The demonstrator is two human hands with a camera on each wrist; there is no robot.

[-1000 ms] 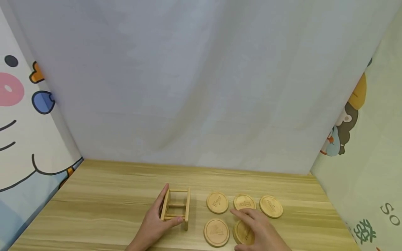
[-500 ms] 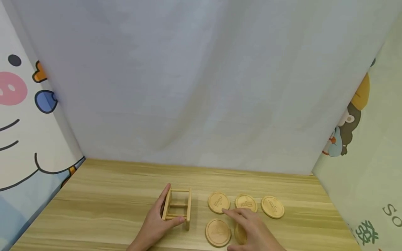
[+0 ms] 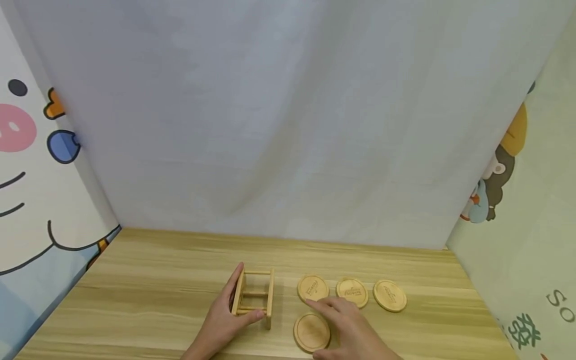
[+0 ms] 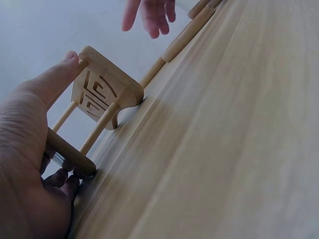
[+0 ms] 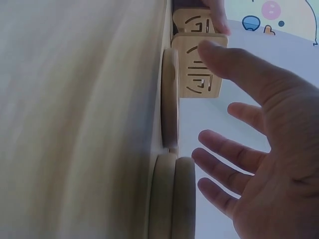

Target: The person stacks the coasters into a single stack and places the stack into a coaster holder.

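I see the left hand (image 3: 220, 320) at the lower centre of the head view, its grip holding a small pale wooden rack (image 3: 271, 295) with slotted end plates: thumb reaching the right plate, fingers behind the left. The wood-grain desk (image 3: 157, 300) shows through between its bars. My right hand (image 3: 351, 330), lower right of centre, has a wide grip, fingers spread. A round pale wooden coaster (image 3: 310, 331) lies just left of it; three engraved wooden discs (image 3: 352, 291) lie in a row above.
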